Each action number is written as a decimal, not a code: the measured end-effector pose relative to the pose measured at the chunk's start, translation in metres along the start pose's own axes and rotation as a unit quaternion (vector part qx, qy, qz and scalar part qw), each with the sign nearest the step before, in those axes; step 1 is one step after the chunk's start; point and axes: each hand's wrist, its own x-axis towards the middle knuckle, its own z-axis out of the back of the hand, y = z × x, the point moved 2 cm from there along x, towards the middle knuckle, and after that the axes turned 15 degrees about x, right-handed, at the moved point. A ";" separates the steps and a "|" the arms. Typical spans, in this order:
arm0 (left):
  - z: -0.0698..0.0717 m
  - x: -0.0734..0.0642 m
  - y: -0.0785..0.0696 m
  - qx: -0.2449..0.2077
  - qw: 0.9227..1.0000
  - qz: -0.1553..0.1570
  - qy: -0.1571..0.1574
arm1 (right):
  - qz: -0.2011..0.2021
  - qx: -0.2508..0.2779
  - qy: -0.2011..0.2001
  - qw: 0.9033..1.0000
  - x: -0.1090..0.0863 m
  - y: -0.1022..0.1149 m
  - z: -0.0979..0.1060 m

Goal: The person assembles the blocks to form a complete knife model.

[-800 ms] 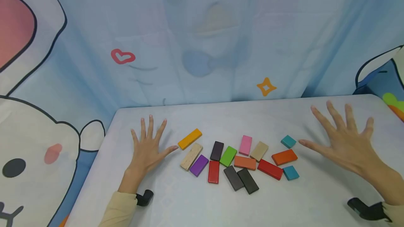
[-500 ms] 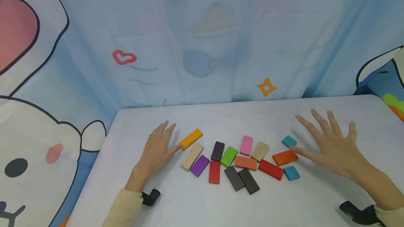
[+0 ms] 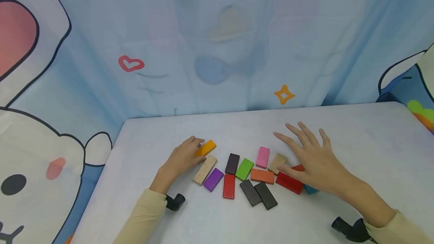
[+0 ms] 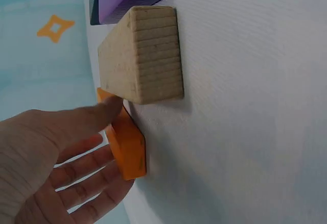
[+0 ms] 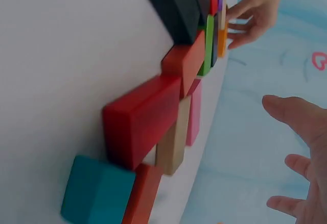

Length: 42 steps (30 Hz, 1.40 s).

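Observation:
My left hand (image 3: pixel 183 158) is at a yellow-orange wooden block (image 3: pixel 207 147) at the left of the group. In the left wrist view, the thumb lies on the near side of this block (image 4: pixel 126 145) and the fingers bend round its far side. Right beside it lies a plain wood block (image 3: pixel 205 170), then a purple block (image 3: pixel 213 180). My right hand (image 3: pixel 315 161) hovers with spread fingers over the right end of the group and holds nothing. Under it are a red block (image 3: pixel 289 183), a tan block (image 3: pixel 277 163) and a teal block (image 5: pixel 97 191), partly covered in the head view.
The white table (image 3: pixel 203 221) also bears pink (image 3: pixel 262 157), green (image 3: pixel 244 169), orange (image 3: pixel 262 176), dark (image 3: pixel 266 195) and red (image 3: pixel 228 186) blocks, lying flat and close together. A blue printed curtain (image 3: pixel 217 48) hangs behind the table's back edge.
My left hand has moved right, its spread fingers closing round the yellow-orange block. My right hand has swept left from the right side to above the blocks. The blocks look unmoved.

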 end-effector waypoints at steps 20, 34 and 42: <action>0.005 0.044 -0.005 0.031 0.997 -0.069 -0.005 | 0.030 0.085 0.119 0.989 0.044 0.049 -0.043; 0.010 0.072 0.004 -0.046 0.992 -0.117 0.013 | 0.168 0.167 0.251 0.939 0.108 0.086 -0.091; 0.014 0.075 0.002 -0.049 0.992 -0.111 0.016 | 0.200 0.191 0.269 0.922 0.120 0.098 -0.112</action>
